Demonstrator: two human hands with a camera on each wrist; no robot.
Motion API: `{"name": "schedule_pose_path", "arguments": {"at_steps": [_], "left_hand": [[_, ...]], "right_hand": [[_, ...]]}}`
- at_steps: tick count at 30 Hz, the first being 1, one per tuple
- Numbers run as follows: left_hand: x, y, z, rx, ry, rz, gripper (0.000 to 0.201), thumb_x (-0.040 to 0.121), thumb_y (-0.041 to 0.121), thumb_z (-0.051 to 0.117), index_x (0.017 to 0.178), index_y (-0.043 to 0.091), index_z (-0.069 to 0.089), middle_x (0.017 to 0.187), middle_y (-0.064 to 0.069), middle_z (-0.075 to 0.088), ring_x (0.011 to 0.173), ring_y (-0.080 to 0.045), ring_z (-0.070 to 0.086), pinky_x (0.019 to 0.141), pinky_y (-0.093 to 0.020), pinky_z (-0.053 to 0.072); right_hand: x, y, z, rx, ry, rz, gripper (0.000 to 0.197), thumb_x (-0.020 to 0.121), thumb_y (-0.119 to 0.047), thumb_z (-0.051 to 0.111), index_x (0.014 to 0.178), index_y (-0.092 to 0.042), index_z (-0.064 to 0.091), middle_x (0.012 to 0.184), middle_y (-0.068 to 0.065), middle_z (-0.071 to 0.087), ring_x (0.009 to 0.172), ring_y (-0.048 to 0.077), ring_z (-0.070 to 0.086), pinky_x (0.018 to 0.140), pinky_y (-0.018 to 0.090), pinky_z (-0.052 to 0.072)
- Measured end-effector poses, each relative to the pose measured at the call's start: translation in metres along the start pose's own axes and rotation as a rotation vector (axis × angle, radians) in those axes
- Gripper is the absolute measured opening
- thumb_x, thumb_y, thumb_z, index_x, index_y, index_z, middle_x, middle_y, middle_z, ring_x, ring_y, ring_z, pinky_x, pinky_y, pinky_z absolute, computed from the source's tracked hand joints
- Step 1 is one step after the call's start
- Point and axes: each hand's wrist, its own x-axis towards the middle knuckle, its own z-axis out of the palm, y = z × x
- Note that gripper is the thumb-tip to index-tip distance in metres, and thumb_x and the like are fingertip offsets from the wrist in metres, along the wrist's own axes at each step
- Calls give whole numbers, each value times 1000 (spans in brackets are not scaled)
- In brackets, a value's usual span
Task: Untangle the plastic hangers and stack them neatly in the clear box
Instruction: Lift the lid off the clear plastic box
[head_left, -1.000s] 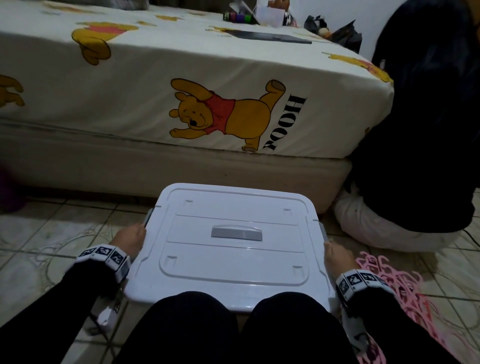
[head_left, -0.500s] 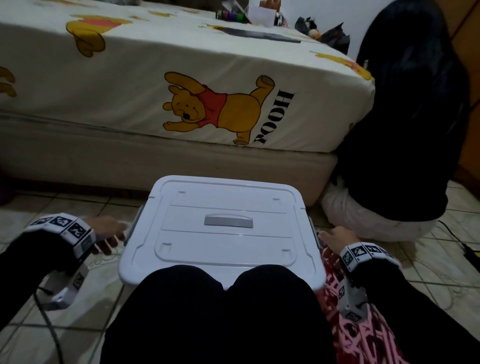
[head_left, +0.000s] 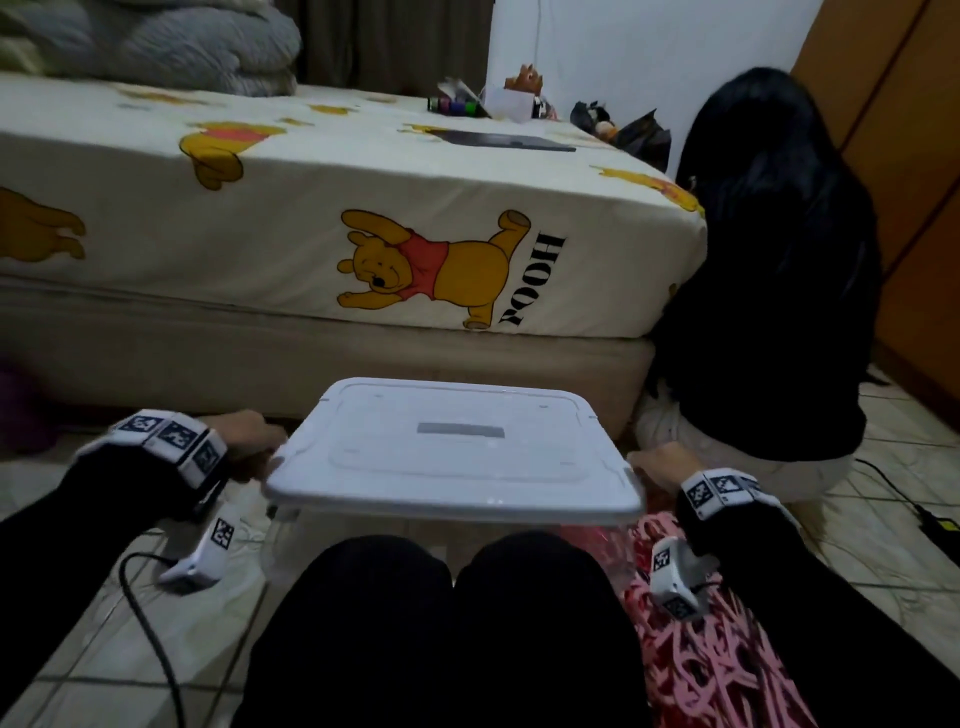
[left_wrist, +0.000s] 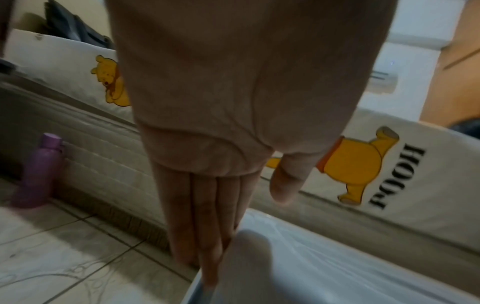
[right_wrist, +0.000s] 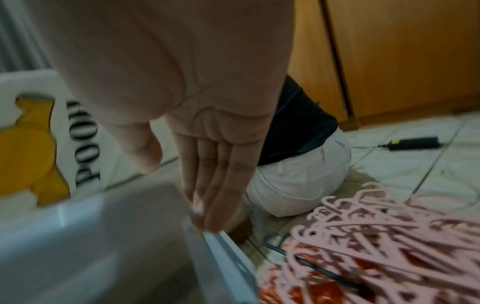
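The white lid is raised and tilted above the clear box, whose wall shows under it in front of my knees. My left hand is at the lid's left edge. In the left wrist view this hand has straight fingers running along the lid, thumb apart above it. My right hand is at the right edge, and its fingers lie straight against the lid. A tangled heap of pink hangers lies on the floor to my right, also seen as hangers.
A bed with a cartoon-bear sheet stands just behind the box. Another person sits on the floor at the right, before a wooden wardrobe. A purple bottle stands by the bed base. A power adapter and cables lie on the tiles.
The lid sat flat on the box a second ago and has since risen off it. My left hand went out to the left, then came back to the lid's edge.
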Motion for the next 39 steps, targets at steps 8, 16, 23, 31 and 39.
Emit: {"name": "schedule_pose_path", "arguments": {"at_steps": [8,16,23,31,39], "left_hand": [[29,29,-33,-678,197,225,28,93,33,54,77,10,51,71,-9,45,58,-15,53,41,-16,37],[77,38,-23,-499,199,216,68,86,57,52,128,4,51,110,-12,57,101,-22,57,84,-38,45],[126,50,-7,-427,212,158,73,89,61,45,123,-3,53,112,-17,59,105,-31,57,91,-42,42],[164,50,14,-378,172,39,81,92,64,30,131,-5,48,130,-28,51,116,-41,52,102,-48,41],[168,45,20,-488,118,-66,61,84,69,46,97,10,56,75,-16,53,63,-26,50,64,-31,41]], "right_hand": [[17,-47,-28,651,40,-91,44,87,-53,53,78,-10,57,73,7,58,61,20,52,55,29,44],[63,-61,-4,524,59,-120,64,79,-69,51,102,-10,63,95,7,62,83,24,58,73,35,43],[116,-70,23,405,54,-64,89,75,-82,33,94,-2,67,84,12,62,93,32,58,86,38,42],[152,-67,56,335,-27,4,98,81,-79,28,127,5,52,130,25,53,120,36,51,108,43,35],[166,-63,70,392,-3,48,90,87,-71,31,138,3,40,144,22,39,132,34,39,109,32,26]]}}
